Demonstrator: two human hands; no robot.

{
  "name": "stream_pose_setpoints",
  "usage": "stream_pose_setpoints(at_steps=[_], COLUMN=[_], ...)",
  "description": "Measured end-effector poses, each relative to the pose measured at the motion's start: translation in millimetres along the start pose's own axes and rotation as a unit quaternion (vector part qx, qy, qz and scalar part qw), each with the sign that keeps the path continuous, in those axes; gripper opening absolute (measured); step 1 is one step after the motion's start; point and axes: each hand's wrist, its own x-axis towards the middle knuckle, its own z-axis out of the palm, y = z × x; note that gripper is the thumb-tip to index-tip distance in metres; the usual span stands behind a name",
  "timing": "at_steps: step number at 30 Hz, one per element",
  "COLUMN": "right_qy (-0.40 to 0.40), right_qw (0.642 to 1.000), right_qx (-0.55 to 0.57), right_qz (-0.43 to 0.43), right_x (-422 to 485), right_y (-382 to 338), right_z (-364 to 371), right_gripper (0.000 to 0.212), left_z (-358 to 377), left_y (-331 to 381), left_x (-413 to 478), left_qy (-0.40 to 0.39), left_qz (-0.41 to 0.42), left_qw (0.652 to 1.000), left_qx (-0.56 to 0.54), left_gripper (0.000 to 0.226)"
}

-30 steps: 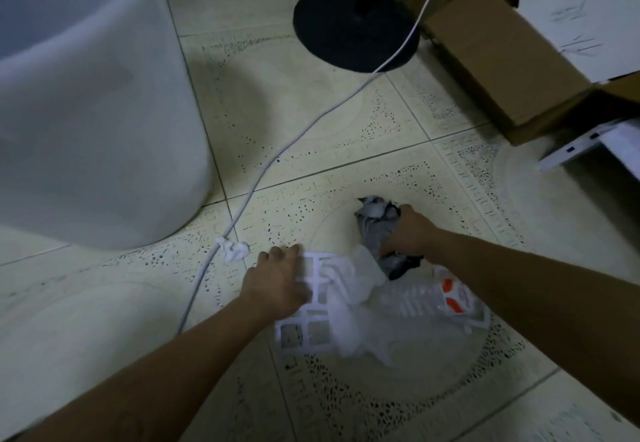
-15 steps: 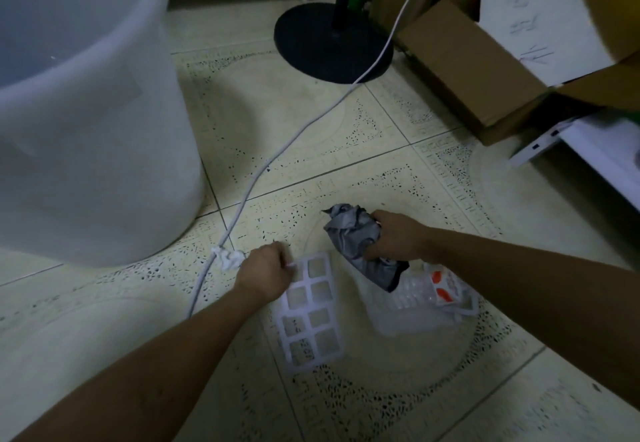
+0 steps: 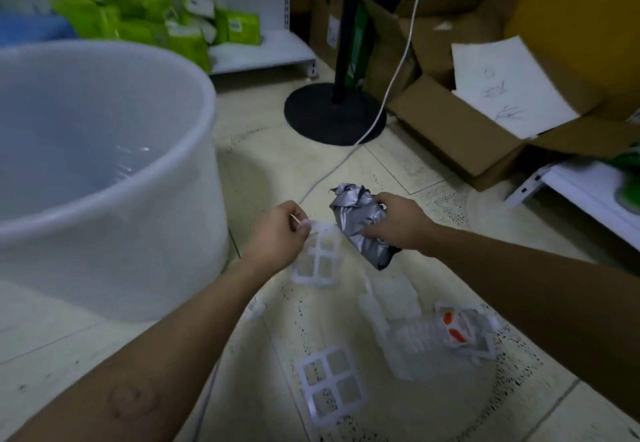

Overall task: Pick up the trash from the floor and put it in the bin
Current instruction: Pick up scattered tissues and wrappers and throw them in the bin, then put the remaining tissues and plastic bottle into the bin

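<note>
Left grip [image 3: 277, 234]: thumb and fingers pinch the top corner of a white plastic grid piece [image 3: 317, 258]. The piece hangs tilted, just right of the bin. Cannot tell whether its lower edge touches the floor [image 3: 277, 157].

Right grip [image 3: 398, 225]: clenched round a crumpled grey foil bag [image 3: 353, 220], held clear of the floor just right of the grid piece. Fingers hide part of the bag; its lower end pokes out under the hand.

Trash on the floor, near side: second white grid piece [image 3: 332, 384] lying flat. Clear plastic tray [image 3: 391, 310], blurred, outline hard to make out. To its right, clear packaging with orange marks [image 3: 460, 332], print unreadable. Small white scrap [image 3: 256, 310] beside the left forearm, too blurred to identify.

Bin [image 3: 138, 234]: large white translucent tub at left, cut off by the frame edge. Something glossy inside, not identifiable.

Far side: round black stand base [image 3: 322, 116], with a white cable [image 3: 401, 61] crossing it down to the floor. Open cardboard box [image 3: 460, 130] to the right. Green packets [image 3: 156, 22] on a low shelf, blurred
</note>
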Motion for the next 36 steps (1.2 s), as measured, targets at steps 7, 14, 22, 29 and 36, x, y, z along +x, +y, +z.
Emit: stream_pose_setpoints(at_steps=[7,14,22,29,36], right_qy=[0.121,0.148,0.124,0.113,0.081], right_qw=[0.982,0.945,0.952,0.965,0.987], right_qx=[0.138,0.253,0.204,0.090,-0.048], right_qz=[-0.044,-0.147,-0.193,-0.220,-0.131], right_x=[9,17,25,31,40], right_y=[-61,-152,-260,-256,-163], right_z=[-43,-48,8,21,7], right_gripper=[0.018,0.048,0.034,0.057,0.071], left_z=[-109,-240,-326,-301,-199], left_y=[76,95,21,8,48], left_x=[44,53,37,37,44], left_qy=[0.095,0.145,0.150,0.100,-0.002], left_qz=[0.101,0.130,0.004,0.060,0.164], left_qw=[0.986,0.944,0.915,0.928,0.923], left_qx=[0.091,0.267,0.374,0.353,0.349], left_gripper=[0.008,0.015,0.022,0.046,0.052])
